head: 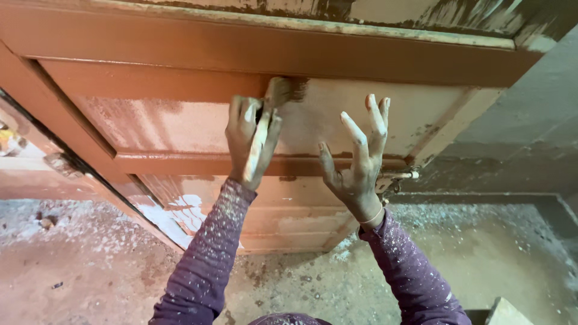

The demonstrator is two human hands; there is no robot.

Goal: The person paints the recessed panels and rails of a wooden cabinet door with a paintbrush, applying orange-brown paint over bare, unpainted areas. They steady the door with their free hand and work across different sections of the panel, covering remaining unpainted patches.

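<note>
A paintbrush (274,111) is gripped in the left hand (250,141), its bristles pressed to the upper edge of a recessed panel on a brown wooden door (180,66), where fresh paint meets a paler, apparently unfinished patch. The right hand (355,165) is held empty beside it, fingers (376,120) spread, perhaps for balance.

Lighting soft and even, moderately bright, no hard shadows. Faint sheen on the wet paint left of the left hand (251,141). Slight motion blur at the brush tip above that hand. Wide-angle bending of straight lines toward the edges. Corners dimmer.
</note>
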